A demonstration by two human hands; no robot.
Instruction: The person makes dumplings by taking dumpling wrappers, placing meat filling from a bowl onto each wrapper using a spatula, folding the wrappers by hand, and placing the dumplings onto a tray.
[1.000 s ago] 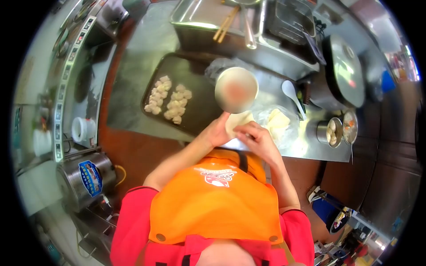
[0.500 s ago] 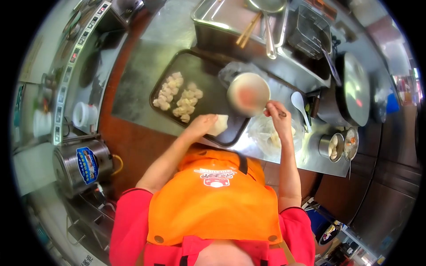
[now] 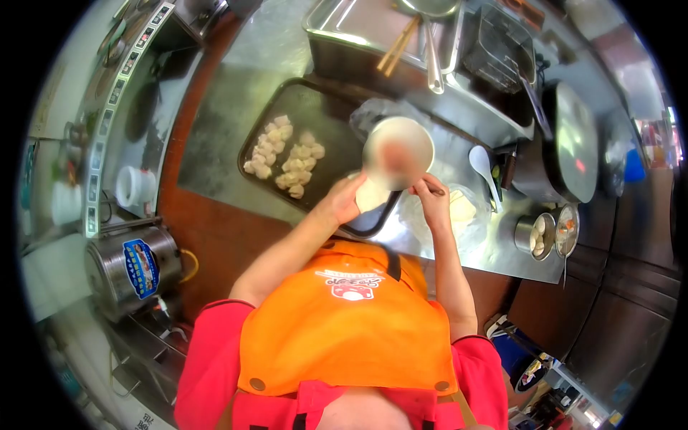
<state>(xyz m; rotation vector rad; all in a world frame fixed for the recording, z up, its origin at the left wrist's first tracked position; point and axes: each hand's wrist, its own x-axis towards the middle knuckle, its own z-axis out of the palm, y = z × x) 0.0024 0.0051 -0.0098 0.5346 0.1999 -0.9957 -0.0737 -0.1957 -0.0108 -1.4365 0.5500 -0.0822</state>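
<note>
My left hand (image 3: 347, 198) is closed on a pale wonton wrapper (image 3: 371, 198), just below the white bowl (image 3: 424, 136) of pink filling (image 3: 398, 159). At the bowl's lower right edge, the fingers of my right hand (image 3: 433, 203) grip a thin brownish stick-like tool (image 3: 436, 190); its far end is not clear. Folded wontons (image 3: 299, 166) lie in two clusters on the left part of the dark baking tray (image 3: 331, 118). Beside my right hand, more wrappers (image 3: 461, 206) sit in a clear plastic bag (image 3: 473, 229).
A white spoon (image 3: 485, 172) lies right of the bowl. Behind the tray stands a steel container (image 3: 344, 54) with chopsticks (image 3: 398, 46) and a ladle (image 3: 434, 68) across it. Small metal pots (image 3: 527, 233) stand at the right edge, and a large lidded pot (image 3: 570, 143) behind them.
My left hand has moved right with the wrapper, up to the bowl. My right hand has shifted left and now is closer to my left hand.
</note>
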